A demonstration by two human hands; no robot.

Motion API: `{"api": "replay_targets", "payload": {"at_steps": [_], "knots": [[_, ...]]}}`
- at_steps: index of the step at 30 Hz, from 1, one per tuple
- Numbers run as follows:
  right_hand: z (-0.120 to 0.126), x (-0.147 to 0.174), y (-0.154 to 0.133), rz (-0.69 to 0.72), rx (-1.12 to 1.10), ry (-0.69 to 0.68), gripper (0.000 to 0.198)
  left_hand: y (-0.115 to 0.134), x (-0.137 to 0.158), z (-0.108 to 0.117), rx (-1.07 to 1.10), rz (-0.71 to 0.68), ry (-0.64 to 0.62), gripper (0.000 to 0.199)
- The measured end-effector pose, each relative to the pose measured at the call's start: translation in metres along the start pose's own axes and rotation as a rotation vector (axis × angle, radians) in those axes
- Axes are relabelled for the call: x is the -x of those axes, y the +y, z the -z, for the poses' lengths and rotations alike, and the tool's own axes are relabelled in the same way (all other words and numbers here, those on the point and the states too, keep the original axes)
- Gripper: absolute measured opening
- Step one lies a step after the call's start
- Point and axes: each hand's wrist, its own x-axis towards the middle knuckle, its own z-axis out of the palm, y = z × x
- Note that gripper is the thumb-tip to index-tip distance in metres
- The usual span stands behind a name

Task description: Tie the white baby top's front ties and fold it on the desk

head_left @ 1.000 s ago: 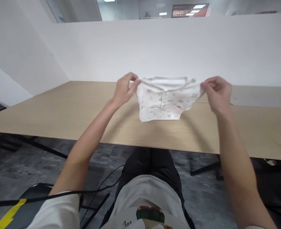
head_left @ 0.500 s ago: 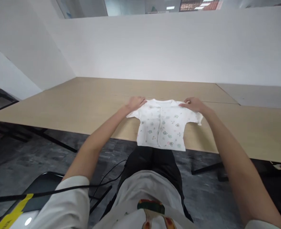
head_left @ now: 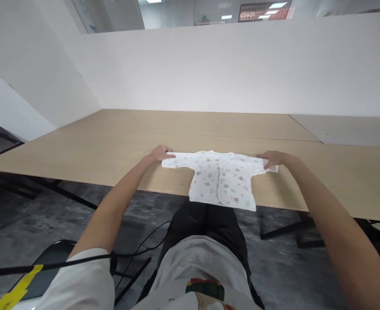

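A small white baby shirt with a scattered print and a front placket lies spread on the wooden table, collar toward the wall. Its lower hem hangs slightly past the near table edge. Both sleeves stretch out sideways. My left hand pinches the upper edge of the left sleeve near its cuff, fingers closed. On the other side, my right hand grips the right sleeve close to its end, with the thumb on top of the cloth. The fingertips under the fabric are hidden.
The light wooden table runs along a white wall. A black chair stands at the lower left, with a black cable crossing in front of it. Dark table legs show below.
My hands have moved apart from the shirt's shoulders out to the sleeve ends. The sleeves are now drawn out straighter, and the shirt appears slightly lower in view.
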Motion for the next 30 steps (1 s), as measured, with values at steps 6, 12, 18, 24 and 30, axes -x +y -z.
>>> {"api": "replay_targets", "payload": {"at_steps": [6, 12, 18, 24, 30], "knots": [[0.0, -0.006, -0.016, -0.183, 0.369, 0.147, 0.04, -0.001, 0.001, -0.001, -0.048, 0.191, 0.128, 0.043], [-0.001, -0.015, -0.023, -0.246, 0.466, 0.125, 0.037, 0.005, -0.006, 0.005, -0.134, 0.412, 0.149, 0.043], [-0.003, -0.017, -0.01, -0.253, 0.159, 0.179, 0.034, 0.01, -0.014, 0.0, -0.257, 0.392, 0.088, 0.035], [0.006, -0.011, -0.001, -0.188, -0.016, 0.279, 0.034, 0.046, -0.029, -0.008, -0.273, 0.275, 0.208, 0.032], [0.007, -0.013, -0.003, -0.346, 0.195, 0.407, 0.042, 0.134, -0.046, -0.031, -0.108, -0.042, 0.198, 0.028]]}}
